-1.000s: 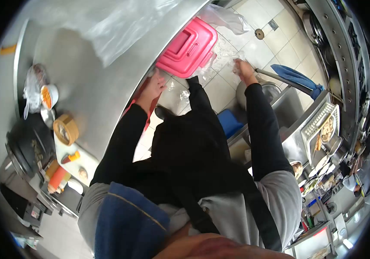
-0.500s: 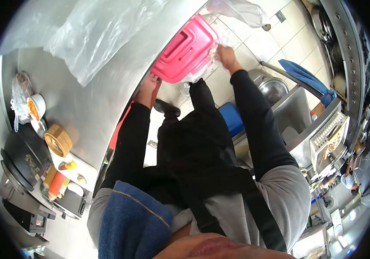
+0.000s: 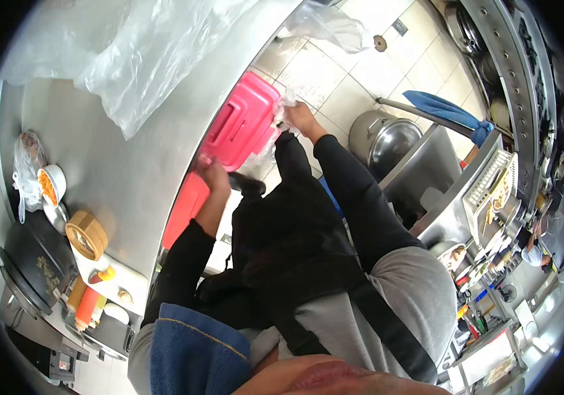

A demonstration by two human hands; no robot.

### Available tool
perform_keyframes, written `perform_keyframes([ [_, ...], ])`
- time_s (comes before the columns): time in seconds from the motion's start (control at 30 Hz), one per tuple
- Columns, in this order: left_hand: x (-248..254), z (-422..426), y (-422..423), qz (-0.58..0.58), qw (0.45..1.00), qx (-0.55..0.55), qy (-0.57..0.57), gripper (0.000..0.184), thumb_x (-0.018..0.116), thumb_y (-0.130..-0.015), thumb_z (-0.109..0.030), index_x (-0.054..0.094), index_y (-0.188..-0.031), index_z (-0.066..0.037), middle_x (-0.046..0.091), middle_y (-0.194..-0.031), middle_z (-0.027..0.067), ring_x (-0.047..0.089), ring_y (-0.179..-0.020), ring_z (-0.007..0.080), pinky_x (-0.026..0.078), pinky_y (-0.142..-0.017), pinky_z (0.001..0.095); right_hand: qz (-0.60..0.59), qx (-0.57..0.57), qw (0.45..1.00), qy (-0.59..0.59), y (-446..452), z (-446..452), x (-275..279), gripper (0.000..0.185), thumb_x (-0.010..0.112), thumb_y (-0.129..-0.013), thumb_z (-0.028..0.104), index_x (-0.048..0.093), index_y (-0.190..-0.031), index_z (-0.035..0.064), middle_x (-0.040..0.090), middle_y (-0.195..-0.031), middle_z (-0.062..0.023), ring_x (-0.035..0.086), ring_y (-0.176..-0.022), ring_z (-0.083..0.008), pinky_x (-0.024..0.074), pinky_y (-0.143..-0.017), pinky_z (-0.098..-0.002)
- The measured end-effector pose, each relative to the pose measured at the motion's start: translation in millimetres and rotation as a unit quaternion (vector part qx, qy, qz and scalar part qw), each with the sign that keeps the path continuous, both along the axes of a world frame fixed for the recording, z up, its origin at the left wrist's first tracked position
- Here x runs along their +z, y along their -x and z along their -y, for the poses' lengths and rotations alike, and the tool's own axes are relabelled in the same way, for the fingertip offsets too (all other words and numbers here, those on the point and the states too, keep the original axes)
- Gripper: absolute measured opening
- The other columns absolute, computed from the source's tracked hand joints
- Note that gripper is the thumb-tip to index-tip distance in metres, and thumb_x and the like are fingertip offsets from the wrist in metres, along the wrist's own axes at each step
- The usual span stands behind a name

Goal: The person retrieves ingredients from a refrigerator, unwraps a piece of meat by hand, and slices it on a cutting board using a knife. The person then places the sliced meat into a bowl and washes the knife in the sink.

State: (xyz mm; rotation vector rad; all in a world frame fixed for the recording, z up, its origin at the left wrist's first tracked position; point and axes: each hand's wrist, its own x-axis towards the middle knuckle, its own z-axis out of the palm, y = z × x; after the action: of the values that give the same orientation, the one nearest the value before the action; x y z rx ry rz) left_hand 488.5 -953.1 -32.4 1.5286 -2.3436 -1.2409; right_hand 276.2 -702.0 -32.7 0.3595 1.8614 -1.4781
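Observation:
A pink lidded bin [image 3: 246, 115] stands low beside the steel table, partly under its edge. Crumpled clear plastic [image 3: 267, 150] sticks out around the rim beneath its lid. My right hand [image 3: 302, 118] is closed on this plastic at the bin's right side, with the fingertips partly hidden. At the near left corner of the lid is my left hand [image 3: 213, 174], its fingers blurred, so I cannot tell whether they touch it. A second red bin or lid [image 3: 186, 207] lies closer to me under the table edge.
On the steel table [image 3: 143, 178] lie a large clear plastic sheet [image 3: 130, 66], a bowl of orange shreds [image 3: 50, 184] and a bamboo steamer [image 3: 86, 235]. To the right stand a large metal pot [image 3: 387, 145] and a sink [image 3: 420, 178]. A blue cloth [image 3: 450, 115] hangs over a bar.
The pink bin has shifted left and nearer, under the table edge. My right hand has moved left with it. My left hand has drawn back from beneath the lid's edge.

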Motion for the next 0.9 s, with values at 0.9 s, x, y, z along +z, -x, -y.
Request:
perform_keyframes([
  [0.9,150,-102,272,-0.038,0.832,-0.546,-0.093,0.037,0.037,-0.099,-0.014,0.056,-0.129,-0.006,0.064,-0.114,0.0258,0.061,-0.106,0.0407,0.047,-0.093,0.0486,-0.463,0.427,0.761,-0.157,274,-40,-16,0.030,0.062,-0.083,0.019,0.064,-0.105,-0.0008,0.063,-0.101,-0.0203,0.061,-0.096,-0.0360,0.0479,-0.084,-0.0482],
])
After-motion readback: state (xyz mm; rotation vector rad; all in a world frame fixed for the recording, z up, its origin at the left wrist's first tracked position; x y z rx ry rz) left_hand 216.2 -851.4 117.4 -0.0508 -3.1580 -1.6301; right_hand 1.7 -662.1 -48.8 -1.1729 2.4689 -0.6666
